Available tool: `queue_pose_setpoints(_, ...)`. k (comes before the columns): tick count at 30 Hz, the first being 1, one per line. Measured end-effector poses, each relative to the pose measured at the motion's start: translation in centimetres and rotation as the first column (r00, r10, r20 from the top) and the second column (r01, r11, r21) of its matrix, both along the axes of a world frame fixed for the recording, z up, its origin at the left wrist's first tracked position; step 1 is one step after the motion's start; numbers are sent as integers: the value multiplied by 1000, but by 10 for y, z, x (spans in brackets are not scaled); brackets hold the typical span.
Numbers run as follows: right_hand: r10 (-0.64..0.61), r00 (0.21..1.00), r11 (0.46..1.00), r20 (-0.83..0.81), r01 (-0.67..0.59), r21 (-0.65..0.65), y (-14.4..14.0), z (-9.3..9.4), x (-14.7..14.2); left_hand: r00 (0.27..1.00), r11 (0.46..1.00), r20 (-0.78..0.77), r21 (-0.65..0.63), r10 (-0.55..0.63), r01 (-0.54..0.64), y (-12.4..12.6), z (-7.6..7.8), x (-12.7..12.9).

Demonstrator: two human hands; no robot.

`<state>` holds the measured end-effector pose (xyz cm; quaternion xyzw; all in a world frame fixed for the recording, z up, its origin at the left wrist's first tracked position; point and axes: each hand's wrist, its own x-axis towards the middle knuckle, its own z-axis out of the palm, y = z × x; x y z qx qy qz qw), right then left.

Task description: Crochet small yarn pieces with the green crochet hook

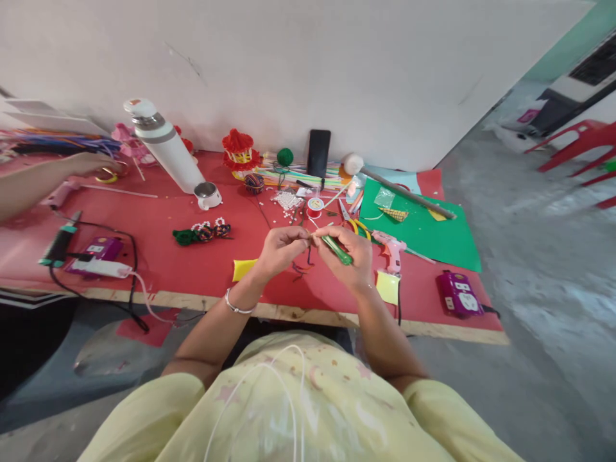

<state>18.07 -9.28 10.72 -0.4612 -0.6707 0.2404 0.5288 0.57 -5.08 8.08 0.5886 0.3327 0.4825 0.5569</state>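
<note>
Pale yellow garment [298, 410]: nearest the camera, white cord running down its front.

Left hand [282, 247]: silver bangle at the wrist; fingers pinched shut on a small dark piece, too small to identify, held above the near edge of the worktop [192, 269].

Right hand [349, 256]: fingers closed around a green-handled tool [337, 250], its tip meeting the dark piece between the two hands.

Progress, as judged: piece under work in the air; finished-looking green and beaded bits [202, 232] lie well to the left on the red cover; loose white beads [287, 202] and a red thread spool [315, 206] lie unused beyond the hands, so much appears left.

Also present: pink glue gun [392, 250] just right of the hands; green sheet [423, 224]; white flask [166, 147]; black phone [318, 153] against the wall; another person's arm [43, 179] at far left.
</note>
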Motion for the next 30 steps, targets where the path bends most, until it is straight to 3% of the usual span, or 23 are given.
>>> queue_pose_setpoints(4,43,968,997,-247,-57,-47,-1,-5,1,989,994,147,-104,-4,19,1,-2,0)
queue_pose_setpoints(9,178,828,974,-531,-226,-25,2,-16,8,975,984,223,-171,-13,52,1,2,-3)
queue_pose_setpoints(17,261,812,952,-522,-306,0,2,-16,4,956,970,279,-194,-88,146,2,1,-4)
queue_pose_setpoints(24,255,845,947,-469,-316,-54,2,-15,3,967,972,246,-200,-74,125,2,-1,-5)
queue_pose_setpoints(30,289,817,941,-499,-338,-9,2,-16,4,963,969,254,-201,-93,146,3,-1,-5)
